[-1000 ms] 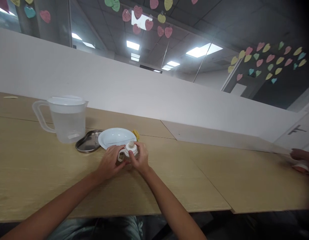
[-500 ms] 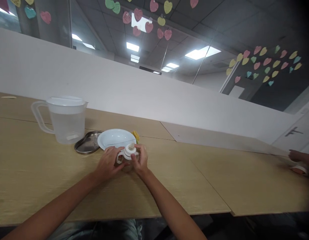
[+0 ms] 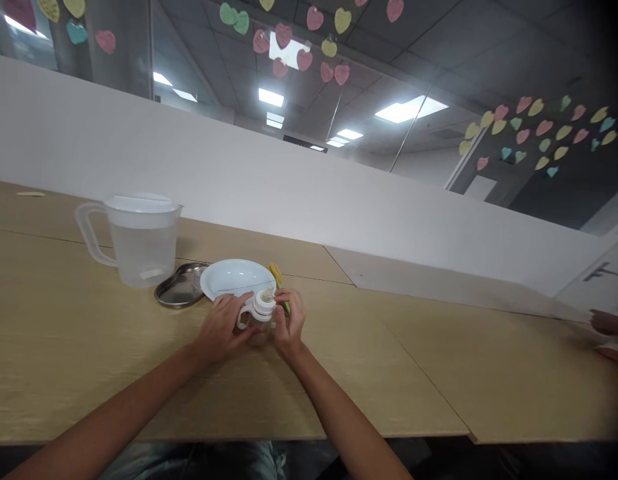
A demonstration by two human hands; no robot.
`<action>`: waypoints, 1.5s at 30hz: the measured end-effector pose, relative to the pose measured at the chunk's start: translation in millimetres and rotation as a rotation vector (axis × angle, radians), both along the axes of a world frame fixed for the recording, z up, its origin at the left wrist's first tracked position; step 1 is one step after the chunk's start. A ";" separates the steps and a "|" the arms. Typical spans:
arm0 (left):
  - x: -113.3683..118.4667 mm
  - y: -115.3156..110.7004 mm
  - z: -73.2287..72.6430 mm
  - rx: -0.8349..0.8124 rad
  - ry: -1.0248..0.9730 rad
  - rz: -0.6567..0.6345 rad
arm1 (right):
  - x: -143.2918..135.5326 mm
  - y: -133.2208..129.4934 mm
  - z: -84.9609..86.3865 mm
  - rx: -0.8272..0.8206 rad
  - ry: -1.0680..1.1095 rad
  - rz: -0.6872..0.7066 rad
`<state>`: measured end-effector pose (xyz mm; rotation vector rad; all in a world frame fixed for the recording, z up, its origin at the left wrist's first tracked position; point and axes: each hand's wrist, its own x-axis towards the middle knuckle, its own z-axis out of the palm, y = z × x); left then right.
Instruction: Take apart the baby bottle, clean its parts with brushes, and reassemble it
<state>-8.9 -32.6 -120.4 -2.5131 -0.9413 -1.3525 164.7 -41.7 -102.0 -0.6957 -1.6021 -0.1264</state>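
A clear baby bottle (image 3: 261, 319) with a white screw collar, a see-through teat and white side handles stands on the table in front of me. My left hand (image 3: 223, 328) is closed on its left side, around the handle and body. At the right of the collar, my right hand (image 3: 290, 323) has its fingers bent, with fingertips and thumb against the bottle's edge. Just behind the bottle lies a white oval dish (image 3: 233, 272), partly hidden by my fingers. A yellow and green item (image 3: 275, 272) sits beside the dish, partly covered by my right hand.
A lidded clear pitcher (image 3: 143, 247) holding water stands at the back left. Between pitcher and dish lies a metal kidney tray (image 3: 176, 293) with something clear in it. Another person's hand (image 3: 609, 323) is at the far right. A white wall (image 3: 239, 180) bounds the table behind.
My right hand has shifted slightly to the right around the collar, baring more of the bottle's side. The whole view has drifted a little, while my left hand keeps its hold.
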 end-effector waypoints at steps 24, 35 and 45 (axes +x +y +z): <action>1.9 -4.8 2.9 -0.069 0.003 0.018 | -13.5 -5.9 3.1 -0.031 0.026 -0.030; 1.5 -1.1 2.0 -0.109 -0.002 -0.054 | -6.6 5.1 1.3 -0.416 0.100 0.346; 2.4 -0.8 -5.8 -0.069 -0.010 -0.029 | -7.5 2.7 -0.1 -0.245 0.082 0.118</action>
